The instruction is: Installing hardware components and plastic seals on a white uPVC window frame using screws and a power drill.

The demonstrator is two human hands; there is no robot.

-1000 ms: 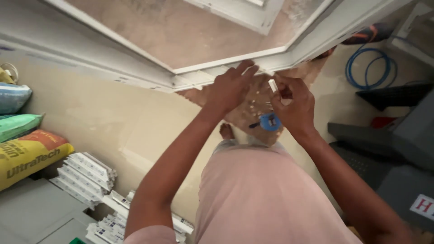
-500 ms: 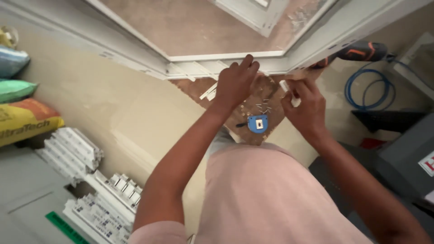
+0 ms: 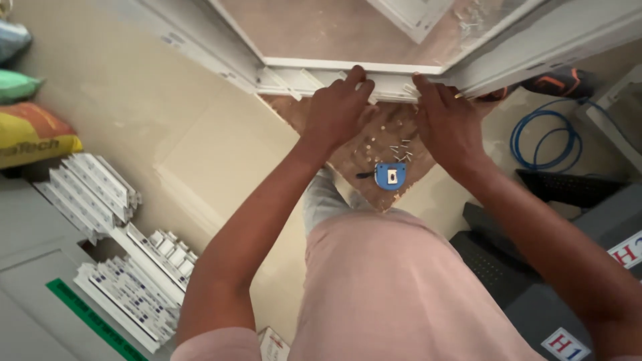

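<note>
You had both hands up on the white window frame (image 3: pixel 401 70), at the corner where its near rail met the side rail that ran away to your upper right. Your left hand (image 3: pixel 338 110) lay over the rail with its fingers (image 3: pixel 356 75) curled together onto the top edge, pressing rather than clamping; whether the thumb hooked underneath, I could not tell. Your right hand (image 3: pixel 447 127) sat just beside it, fingers close together with the tips on the same edge, close to the corner joint.

To do this well, in my judgement, you needed to keep both sets of fingertips flat along the rail and push evenly, so the profile seated square and did not twist at the joint. Spreading the hands a little further apart would have given steadier control of the corner.

The rail under your fingers ran with its long axis left to right across your view, tilted slightly down toward your right fingertips. The side rail pointed off beyond your right fingers, up and away.

Below your fingers, on the brown board (image 3: pixel 348 157), lay loose screws (image 3: pixel 394 144) and a blue tape measure (image 3: pixel 390 176). Past your right fingertips sat an orange and black power drill (image 3: pixel 558 83), with a blue hose coil (image 3: pixel 545 140) below it. Well off from your left fingers lay white profile offcuts (image 3: pixel 100 194).
</note>
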